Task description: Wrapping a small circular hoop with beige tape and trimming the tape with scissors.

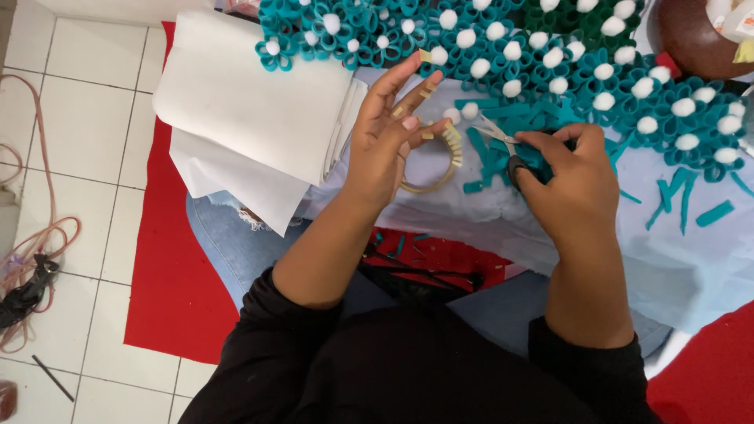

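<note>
Head view: scissors (503, 141) in right hand (569, 184).

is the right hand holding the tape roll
No, the right hand holds scissors over teal felt strips, while the tape roll sits under the left hand.

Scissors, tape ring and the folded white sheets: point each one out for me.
Scissors (496, 133): head view, on the bare metal blades.
Tape ring (440, 180): head view, on its lower right rim.
Folded white sheets (251, 102): head view, on the top sheet's middle.
</note>
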